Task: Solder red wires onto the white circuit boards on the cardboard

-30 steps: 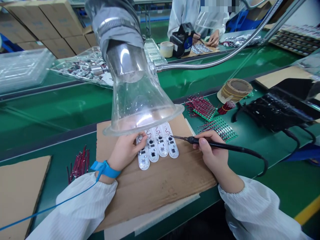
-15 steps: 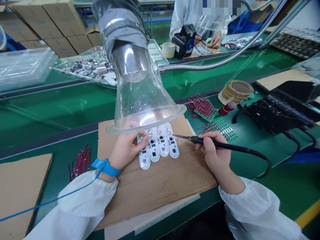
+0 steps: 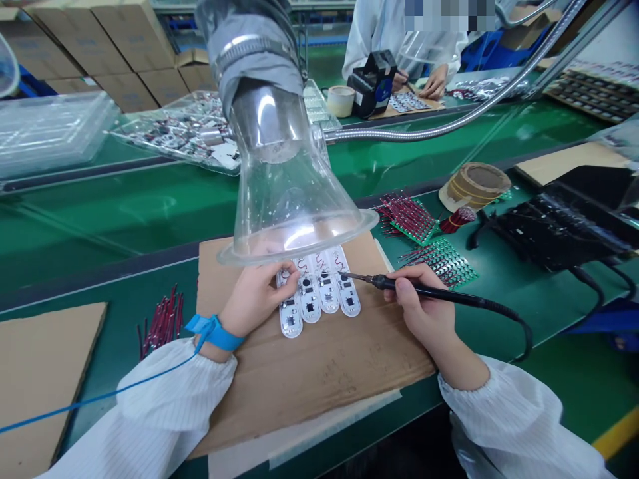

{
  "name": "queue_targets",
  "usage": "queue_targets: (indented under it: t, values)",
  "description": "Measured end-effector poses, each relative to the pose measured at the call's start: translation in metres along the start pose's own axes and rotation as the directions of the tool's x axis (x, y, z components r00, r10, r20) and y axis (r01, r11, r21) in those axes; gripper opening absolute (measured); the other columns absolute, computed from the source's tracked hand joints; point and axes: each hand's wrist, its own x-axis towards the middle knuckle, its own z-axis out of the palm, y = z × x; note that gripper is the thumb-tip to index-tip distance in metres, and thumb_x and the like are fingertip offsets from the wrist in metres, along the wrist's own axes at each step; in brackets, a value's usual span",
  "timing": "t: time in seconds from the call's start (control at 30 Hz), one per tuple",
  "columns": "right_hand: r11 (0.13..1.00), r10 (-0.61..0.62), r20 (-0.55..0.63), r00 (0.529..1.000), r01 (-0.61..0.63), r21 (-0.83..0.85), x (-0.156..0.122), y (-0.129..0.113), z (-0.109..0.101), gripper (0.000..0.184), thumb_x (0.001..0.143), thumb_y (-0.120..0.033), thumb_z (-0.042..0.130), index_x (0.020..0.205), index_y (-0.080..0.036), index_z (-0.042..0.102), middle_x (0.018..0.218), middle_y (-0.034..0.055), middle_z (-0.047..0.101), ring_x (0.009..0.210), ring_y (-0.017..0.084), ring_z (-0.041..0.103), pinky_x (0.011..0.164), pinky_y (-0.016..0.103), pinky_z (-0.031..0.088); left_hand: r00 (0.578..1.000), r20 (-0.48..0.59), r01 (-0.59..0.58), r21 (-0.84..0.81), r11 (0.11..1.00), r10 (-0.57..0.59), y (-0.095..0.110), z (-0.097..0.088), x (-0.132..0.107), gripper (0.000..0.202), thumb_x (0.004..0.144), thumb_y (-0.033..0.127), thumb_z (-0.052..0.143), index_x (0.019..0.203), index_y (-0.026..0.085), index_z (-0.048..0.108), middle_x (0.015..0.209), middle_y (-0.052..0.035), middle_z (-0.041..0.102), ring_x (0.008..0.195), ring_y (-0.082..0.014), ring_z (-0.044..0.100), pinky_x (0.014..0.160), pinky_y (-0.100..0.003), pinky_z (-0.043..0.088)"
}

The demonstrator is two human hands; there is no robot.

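Several white circuit boards lie side by side on a sheet of cardboard. My left hand is closed at their left end, fingertips pressed on the leftmost board. My right hand grips a black soldering iron like a pen. Its tip touches the upper part of the rightmost board. A clear fume-extraction funnel hangs just above the boards and hides their top ends. A blue wrist strap with a blue cord circles my left wrist.
Green panels of small boards with red wires lie right of the cardboard, beside a tape roll and a black tray. Loose red wires lie at the left. Another person works across the green belt. Cartons stand far left.
The soldering iron's tip has moved slightly left onto the rightmost board. My left hand has stayed on the boards.
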Motion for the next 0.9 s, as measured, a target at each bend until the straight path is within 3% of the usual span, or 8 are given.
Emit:
queue_targets:
  t: [0.27, 0.5, 0.7, 0.9]
  values:
    - [0.992, -0.067, 0.025, 0.997, 0.07, -0.107, 0.0, 0.005, -0.003, 0.027, 0.109, -0.051, 0.069, 0.102, -0.025, 0.074, 0.077, 0.0007, 0.077, 0.061, 0.018, 0.074, 0.06, 0.03, 0.059, 0.998, 0.055, -0.008, -0.027, 1.0, 0.009, -0.004, -0.004, 0.003, 0.018, 0.106, 0.032, 0.067, 0.095, 0.022, 0.077, 0.101, -0.0074, 0.073, 0.092, -0.0232, 0.07, 0.079, -0.036, 0.056]
    - [0.964, -0.161, 0.031, 0.986, 0.164, -0.209, 0.001, -0.004, -0.011, 0.028, 0.108, -0.053, 0.068, 0.099, -0.027, 0.075, 0.08, 0.0032, 0.079, 0.067, 0.021, 0.076, 0.062, 0.035, 0.06, 0.998, 0.044, -0.048, -0.066, 0.997, 0.051, -0.018, -0.015, 0.003, 0.015, 0.106, 0.03, 0.065, 0.097, 0.022, 0.075, 0.106, -0.0088, 0.076, 0.115, -0.0295, 0.073, 0.098, -0.043, 0.059]
    - [0.997, -0.081, -0.073, 0.994, 0.08, -0.019, 0.029, -0.03, -0.001, 0.035, 0.108, -0.055, 0.07, 0.09, -0.026, 0.071, 0.066, -0.0005, 0.07, 0.055, 0.017, 0.065, 0.052, 0.03, 0.052, 1.0, 0.013, -0.015, -0.082, 0.997, 0.016, -0.015, -0.013, 0.004, 0.016, 0.105, 0.03, 0.064, 0.094, 0.021, 0.072, 0.114, -0.0094, 0.076, 0.117, -0.0296, 0.072, 0.104, -0.046, 0.059]
    - [0.993, -0.079, -0.095, 0.992, 0.087, 0.084, 0.035, -0.015, 0.025, 0.042, 0.108, -0.062, 0.068, 0.088, -0.025, 0.068, 0.064, -0.0021, 0.067, 0.054, 0.016, 0.062, 0.053, 0.029, 0.05, 0.999, -0.012, 0.032, -0.081, 0.996, -0.033, -0.018, -0.013, 0.005, 0.015, 0.103, 0.031, 0.066, 0.093, 0.022, 0.072, 0.111, -0.0089, 0.076, 0.118, -0.0308, 0.07, 0.103, -0.047, 0.061]
